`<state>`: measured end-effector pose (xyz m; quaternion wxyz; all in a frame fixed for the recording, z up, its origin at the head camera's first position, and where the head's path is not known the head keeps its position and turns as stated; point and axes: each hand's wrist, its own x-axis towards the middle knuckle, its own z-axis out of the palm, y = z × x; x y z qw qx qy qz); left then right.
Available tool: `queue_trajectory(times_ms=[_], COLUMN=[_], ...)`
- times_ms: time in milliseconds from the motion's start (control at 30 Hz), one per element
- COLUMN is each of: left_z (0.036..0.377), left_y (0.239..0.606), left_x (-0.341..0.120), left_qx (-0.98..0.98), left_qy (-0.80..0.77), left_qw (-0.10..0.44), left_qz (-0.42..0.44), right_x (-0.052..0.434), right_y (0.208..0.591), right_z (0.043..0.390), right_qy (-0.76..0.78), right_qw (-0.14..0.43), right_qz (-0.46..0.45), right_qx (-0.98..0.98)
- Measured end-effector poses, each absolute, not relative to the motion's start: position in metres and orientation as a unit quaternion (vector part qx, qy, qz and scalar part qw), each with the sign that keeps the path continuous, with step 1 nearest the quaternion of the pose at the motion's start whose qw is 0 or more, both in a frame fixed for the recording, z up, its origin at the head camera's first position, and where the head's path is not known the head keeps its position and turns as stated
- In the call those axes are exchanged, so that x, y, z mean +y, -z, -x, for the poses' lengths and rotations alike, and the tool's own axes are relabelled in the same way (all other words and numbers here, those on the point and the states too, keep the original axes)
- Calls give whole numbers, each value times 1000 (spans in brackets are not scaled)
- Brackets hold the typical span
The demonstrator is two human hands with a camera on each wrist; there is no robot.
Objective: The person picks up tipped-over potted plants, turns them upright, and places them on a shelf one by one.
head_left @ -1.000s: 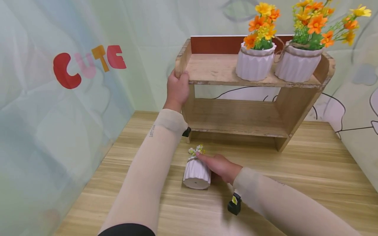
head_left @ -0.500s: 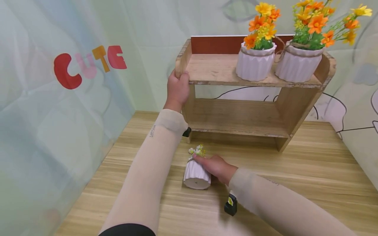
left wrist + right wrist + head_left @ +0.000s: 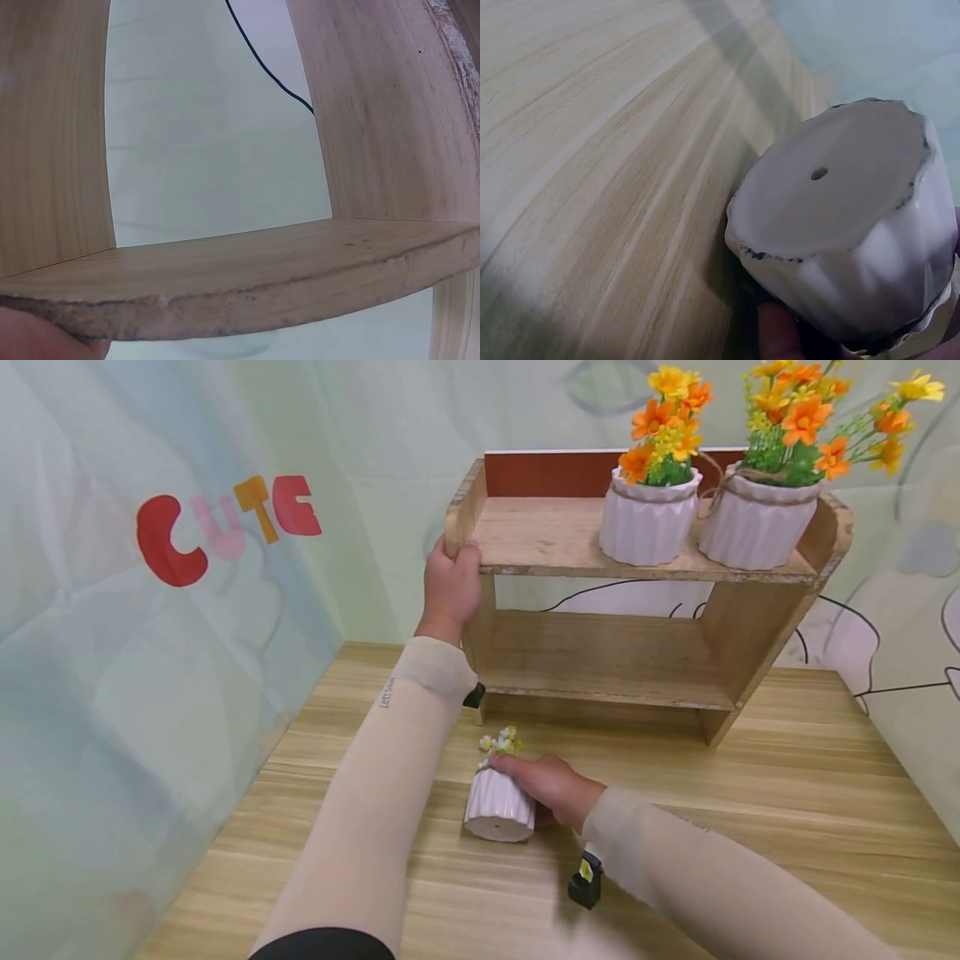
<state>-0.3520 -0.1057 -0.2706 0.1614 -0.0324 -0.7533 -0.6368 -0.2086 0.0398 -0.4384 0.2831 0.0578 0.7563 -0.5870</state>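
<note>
A two-tier wooden shelf [image 3: 600,656] stands on the table, and my left hand [image 3: 450,589] grips the upper front of its left side panel. In the left wrist view a bit of that hand shows under a shelf board [image 3: 270,289]. My right hand [image 3: 551,785] holds a white fluted flowerpot [image 3: 498,806] near its rim, thumb across the top. Small white and yellow flowers [image 3: 501,741] stick out of its far end. The pot lies tipped, its base toward me; in the right wrist view the base of the flowerpot [image 3: 832,180] shows a small hole.
Two white pots with orange and yellow flowers, a left pot [image 3: 648,522] and a right pot [image 3: 757,527], stand at the right of the top tier. The wood-grain table [image 3: 810,810] extends around the shelf. Printed cloth [image 3: 172,710] hangs at the left and back.
My right hand has shifted slightly left, its thumb moving along the pot's rim. The pot has barely moved. My left hand and the shelf hold still.
</note>
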Motion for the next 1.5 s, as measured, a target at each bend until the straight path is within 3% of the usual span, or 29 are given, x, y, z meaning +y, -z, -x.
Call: queue_trajectory(times_ms=[433, 1100, 1500], left_z=[353, 352, 353], left_y=[270, 269, 270], left_x=[-106, -105, -106], left_qx=[-752, -754, -752], left_qy=[639, 639, 642], left_qw=[159, 152, 150], left_qz=[31, 25, 24], right_x=[50, 63, 63], right_y=[439, 443, 452], right_z=[204, 200, 196], right_qy=[592, 558, 547], right_qw=[255, 86, 46], right_qz=[-20, 42, 92], right_qx=[764, 824, 831])
